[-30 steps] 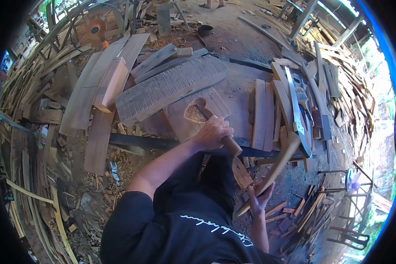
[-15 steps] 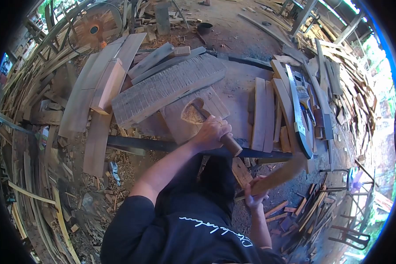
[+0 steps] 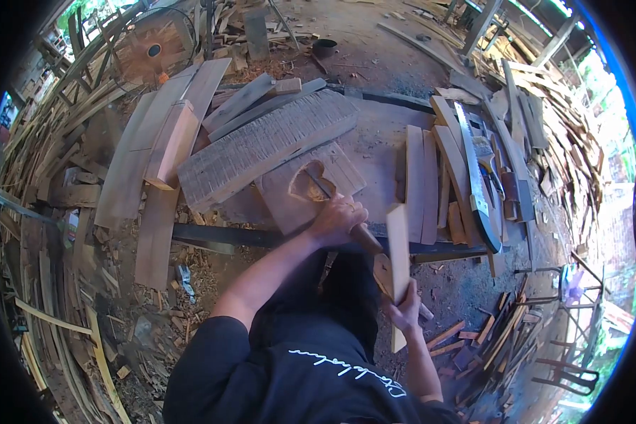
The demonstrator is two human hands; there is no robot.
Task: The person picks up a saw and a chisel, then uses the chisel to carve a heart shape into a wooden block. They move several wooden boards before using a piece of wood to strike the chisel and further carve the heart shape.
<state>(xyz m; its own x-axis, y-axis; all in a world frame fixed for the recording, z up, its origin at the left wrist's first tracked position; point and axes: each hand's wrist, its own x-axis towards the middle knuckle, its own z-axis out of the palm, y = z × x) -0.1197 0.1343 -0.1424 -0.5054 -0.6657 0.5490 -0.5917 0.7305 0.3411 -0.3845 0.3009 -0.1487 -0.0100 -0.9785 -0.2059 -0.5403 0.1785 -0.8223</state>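
Note:
My left hand (image 3: 340, 218) is wrapped round the wooden handle of a chisel (image 3: 366, 239). Its blade reaches into a heart-shaped hollow (image 3: 307, 187) carved in a flat wooden board (image 3: 279, 205), which lies on the bench (image 3: 381, 141). Lower right, my right hand (image 3: 405, 309) grips a wooden mallet (image 3: 398, 244). The mallet's long pale head stands upright in view, just right of the chisel handle's end and apart from it. My fingers hide much of the mallet's grip.
A thick rough beam (image 3: 268, 148) lies behind the board. To the right are wooden strips (image 3: 422, 184), a handsaw (image 3: 471, 169) and a brush (image 3: 483, 146). Planks (image 3: 155, 141) extend at left. A fan (image 3: 154, 51) stands far left; scrap wood and shavings cover the ground.
The mallet has swung leftward from the lower right and turned upright, close to the chisel handle. My left hand still holds the chisel, with its handle tilted slightly differently.

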